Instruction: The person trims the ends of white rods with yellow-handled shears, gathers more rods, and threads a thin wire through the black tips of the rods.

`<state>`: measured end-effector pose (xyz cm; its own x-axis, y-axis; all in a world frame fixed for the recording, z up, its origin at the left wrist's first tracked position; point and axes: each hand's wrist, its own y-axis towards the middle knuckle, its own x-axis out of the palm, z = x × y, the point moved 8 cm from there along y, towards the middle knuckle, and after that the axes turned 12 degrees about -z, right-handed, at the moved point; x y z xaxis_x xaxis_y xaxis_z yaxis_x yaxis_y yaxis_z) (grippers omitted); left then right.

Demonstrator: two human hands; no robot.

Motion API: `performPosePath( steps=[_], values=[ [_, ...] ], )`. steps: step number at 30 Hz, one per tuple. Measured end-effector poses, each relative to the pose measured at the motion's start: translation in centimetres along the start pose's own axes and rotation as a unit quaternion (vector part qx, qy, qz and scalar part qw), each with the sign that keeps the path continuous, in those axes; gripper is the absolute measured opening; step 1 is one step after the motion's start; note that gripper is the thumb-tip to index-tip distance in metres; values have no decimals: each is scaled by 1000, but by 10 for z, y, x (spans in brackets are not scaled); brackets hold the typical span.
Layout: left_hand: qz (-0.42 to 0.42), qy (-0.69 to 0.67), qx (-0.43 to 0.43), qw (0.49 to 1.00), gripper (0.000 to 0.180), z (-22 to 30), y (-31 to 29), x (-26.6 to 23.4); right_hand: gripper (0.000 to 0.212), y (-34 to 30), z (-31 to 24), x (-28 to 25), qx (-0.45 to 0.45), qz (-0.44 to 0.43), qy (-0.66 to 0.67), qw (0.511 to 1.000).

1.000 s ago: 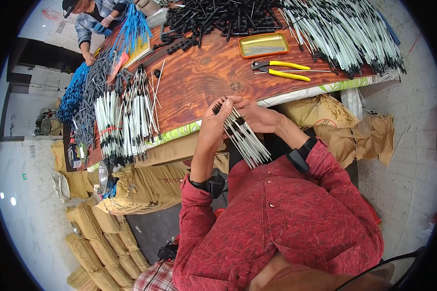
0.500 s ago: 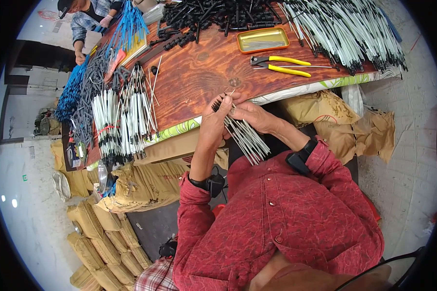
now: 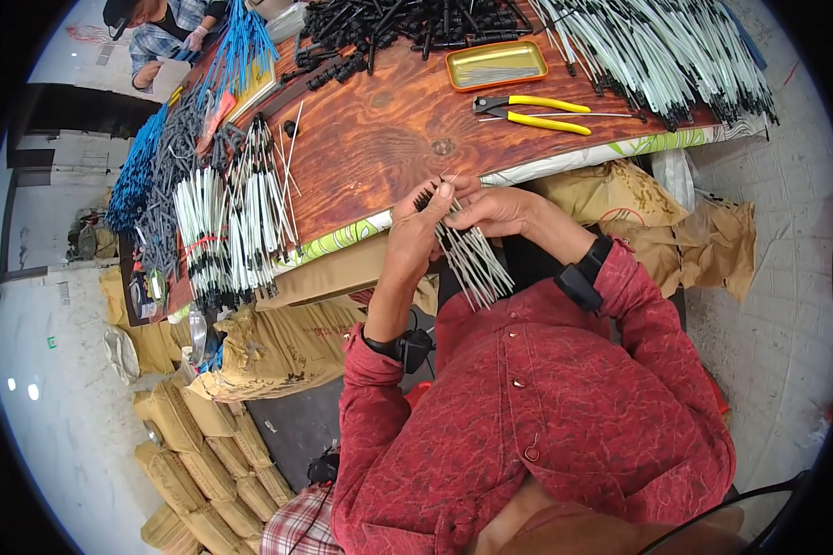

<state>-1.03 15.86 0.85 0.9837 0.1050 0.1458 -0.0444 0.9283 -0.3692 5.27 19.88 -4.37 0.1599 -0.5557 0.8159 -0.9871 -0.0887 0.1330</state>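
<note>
A bundle of thin white rods with black ends [image 3: 477, 264] is gripped in my left hand [image 3: 415, 227], just off the table's near edge. Its black ends show by my left thumb, and the white lengths slant down toward my shirt. My right hand [image 3: 495, 211] is closed against the upper part of the bundle, thumb and fingers pressed together. What sits in that pinch is too small to make out. A fine thin tip pokes up above the fingers.
Yellow-handled cutting pliers [image 3: 537, 114] lie on the wooden table [image 3: 370, 139], near an orange-rimmed tray [image 3: 498, 67] of thin pins. White rods [image 3: 657, 65] are heaped right, black parts [image 3: 416, 23] behind, grey parts [image 3: 162, 185] and blue rods [image 3: 137, 171] left. A co-worker [image 3: 167, 42] is at far left.
Both my hands have shifted slightly right with the bundle still held. At the far left, the co-worker's hand has drawn away from the blue rods.
</note>
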Motion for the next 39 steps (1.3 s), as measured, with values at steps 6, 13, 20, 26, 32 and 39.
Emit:
performPosePath(
  steps=[6,13,20,26,32,39],
  values=[
    [-19,-45,75,996,33,8,2,7,33,-4,9,-13,29,60,-53,996],
    [-17,-31,49,998,34,-1,5,2,33,4,18,-9,93,-19,-209,973],
    [-53,-68,51,995,35,-5,6,-2,39,3,26,-1,101,-21,-206,973],
    [-33,-10,31,999,35,-4,8,-6,36,0,17,-2,1,31,-106,994],
    [-35,-18,28,999,35,-7,9,-7,33,3,17,-5,-12,56,-121,991],
    [-35,-84,33,995,35,-6,10,-4,26,-2,7,-5,-54,85,-31,994]
  ],
)
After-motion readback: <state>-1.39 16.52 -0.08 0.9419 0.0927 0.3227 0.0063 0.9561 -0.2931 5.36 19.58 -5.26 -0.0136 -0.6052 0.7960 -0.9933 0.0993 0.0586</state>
